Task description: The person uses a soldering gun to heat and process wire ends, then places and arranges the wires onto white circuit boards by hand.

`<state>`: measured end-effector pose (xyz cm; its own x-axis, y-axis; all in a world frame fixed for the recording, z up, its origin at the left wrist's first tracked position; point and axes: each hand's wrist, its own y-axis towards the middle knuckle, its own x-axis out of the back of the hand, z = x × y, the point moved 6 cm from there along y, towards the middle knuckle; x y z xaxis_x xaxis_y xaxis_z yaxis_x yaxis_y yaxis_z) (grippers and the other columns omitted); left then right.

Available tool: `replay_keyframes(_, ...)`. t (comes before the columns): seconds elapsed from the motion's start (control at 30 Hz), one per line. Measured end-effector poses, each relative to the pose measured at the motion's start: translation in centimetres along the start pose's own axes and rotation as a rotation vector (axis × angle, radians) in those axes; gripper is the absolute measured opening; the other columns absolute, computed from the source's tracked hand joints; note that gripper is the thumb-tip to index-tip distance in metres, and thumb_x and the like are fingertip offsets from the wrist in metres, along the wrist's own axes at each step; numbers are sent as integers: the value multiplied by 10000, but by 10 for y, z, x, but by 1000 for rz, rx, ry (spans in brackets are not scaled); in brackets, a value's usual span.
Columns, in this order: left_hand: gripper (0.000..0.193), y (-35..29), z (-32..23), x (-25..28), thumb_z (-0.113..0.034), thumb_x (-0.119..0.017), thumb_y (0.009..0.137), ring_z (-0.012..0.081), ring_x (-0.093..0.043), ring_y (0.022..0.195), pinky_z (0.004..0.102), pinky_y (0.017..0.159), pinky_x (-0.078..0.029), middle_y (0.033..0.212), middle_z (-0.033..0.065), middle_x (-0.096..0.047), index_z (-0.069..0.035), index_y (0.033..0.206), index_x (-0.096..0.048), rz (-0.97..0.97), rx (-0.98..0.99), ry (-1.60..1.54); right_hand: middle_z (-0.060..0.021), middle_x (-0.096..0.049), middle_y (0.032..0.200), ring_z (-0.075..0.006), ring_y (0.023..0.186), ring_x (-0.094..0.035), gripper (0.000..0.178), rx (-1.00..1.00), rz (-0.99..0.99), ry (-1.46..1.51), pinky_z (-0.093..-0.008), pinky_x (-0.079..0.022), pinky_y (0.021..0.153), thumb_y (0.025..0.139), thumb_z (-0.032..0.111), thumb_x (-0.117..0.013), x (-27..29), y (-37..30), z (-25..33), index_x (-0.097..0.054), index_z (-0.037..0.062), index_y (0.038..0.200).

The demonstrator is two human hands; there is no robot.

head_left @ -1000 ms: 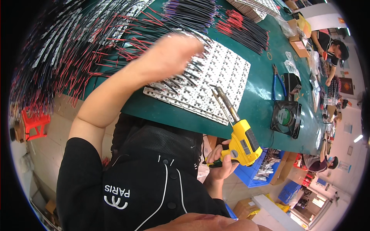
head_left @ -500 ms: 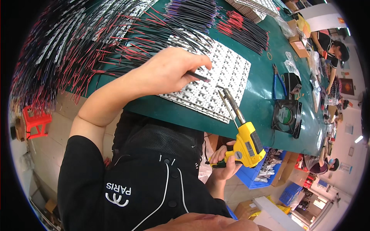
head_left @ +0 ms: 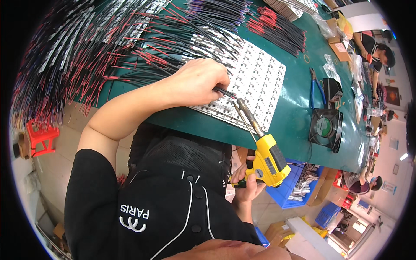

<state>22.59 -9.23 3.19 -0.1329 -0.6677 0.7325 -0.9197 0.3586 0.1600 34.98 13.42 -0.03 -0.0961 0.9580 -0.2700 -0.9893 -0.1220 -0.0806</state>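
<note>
My left hand [head_left: 197,82] is closed around a thin bundle of black wires [head_left: 224,91], whose ends point right, past the fingers. Lower down, my right hand [head_left: 249,185] grips the handle of a yellow soldering gun [head_left: 269,161] with a long metal barrel and a thin feed tube alongside. The gun's tip is right at the wire ends; whether it touches them I cannot tell. Beneath both lies a stack of white panels [head_left: 262,78] with rows of small dark slots. Black wires with red ends [head_left: 160,56] spread across the panels' left part.
A black fan [head_left: 325,130] and blue-handled pliers [head_left: 317,89] lie on the green table [head_left: 294,117] to the right. Dense wire bundles [head_left: 56,73] hang over the left edge near a red stool [head_left: 41,138]. A blue bin [head_left: 288,190] stands below; a person [head_left: 372,56] works at far right.
The soldering gun has moved left and its tip has come up to the wire ends. My left hand has shifted slightly left and lower, still gripping the wires.
</note>
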Motion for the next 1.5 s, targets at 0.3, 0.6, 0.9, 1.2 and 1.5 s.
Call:
replay_keyframes(0.3,172,-1,-1,4,-108,-698,697,319,-593,757,381,675,-456,763,118,-598,3,814,-638,-4,-63,-28,-86,-450,589,-160,458,-464,416,-24,-59,-6,-255,-425,417,826,229,-577,5,-6,-5,-402,-81,1040)
replay_keyframes(0.6,163,-2,-3,2,-113,-694,704,322,-603,739,395,664,-463,725,131,-615,-7,816,-641,28,-67,35,-86,-446,588,-161,459,-462,403,-29,-50,22,-256,-424,415,819,231,-579,5,-5,-3,-407,-71,1022)
replay_keyframes(0.9,132,-4,-6,-3,-117,-666,690,305,-598,733,393,652,-464,729,106,-604,-14,763,-627,-38,-145,109,-93,-462,631,-158,491,-467,340,-69,-9,33,-263,-437,452,823,206,-588,5,-7,-9,-425,-48,979)
replay_keyframes(1.2,158,2,-7,-3,-144,-665,663,309,-595,735,398,662,-462,709,121,-602,-14,750,-643,-11,-54,164,-94,-470,637,-153,496,-464,328,-43,-7,3,-258,-425,454,824,207,-589,6,-7,-15,-444,-55,958)
replay_keyframes(1.5,152,16,-4,-4,-138,-654,635,311,-582,778,395,709,-460,717,130,-595,-14,718,-625,183,47,139,-93,-471,630,-153,505,-470,342,-14,7,-123,-255,-425,460,824,210,-580,11,-9,-14,-446,-73,961)
